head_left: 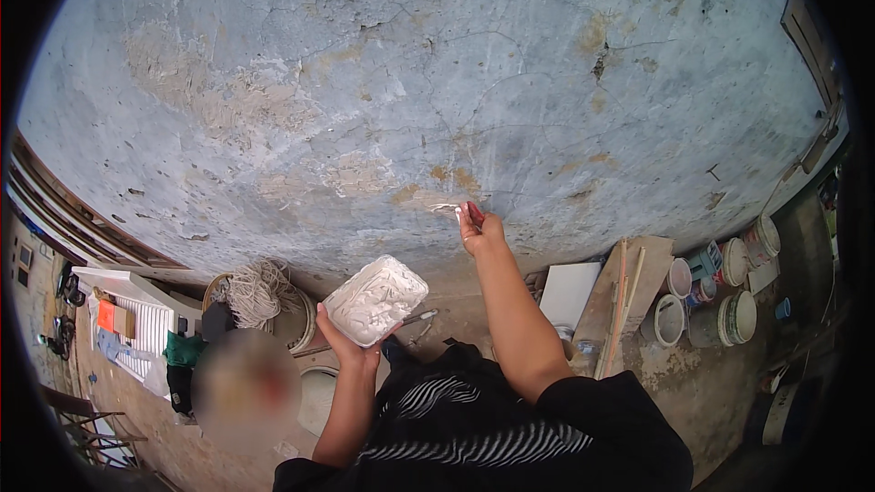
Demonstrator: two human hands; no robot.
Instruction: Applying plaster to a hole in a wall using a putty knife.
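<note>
My left hand (346, 339) holds a white rectangular container (374, 296) of thick white paste, out in front of my body below the wall. My right hand (478, 230) grips a small tool (461, 213) against the pale blue cracked wall (456, 64); the tool is mostly hidden by my fingers, with a reddish part showing. A streak of white paste (442, 206) lies on the wall beside it, among beige patches (365, 173) and stains.
Along the wall's foot stand a coiled rope (260, 292), a white ribbed panel (157, 319), leaning boards (643, 269), a white panel (570, 292) and several buckets (734, 319). A round lid or basin (317, 396) lies near my left forearm. Part of the lower-left view is blurred out.
</note>
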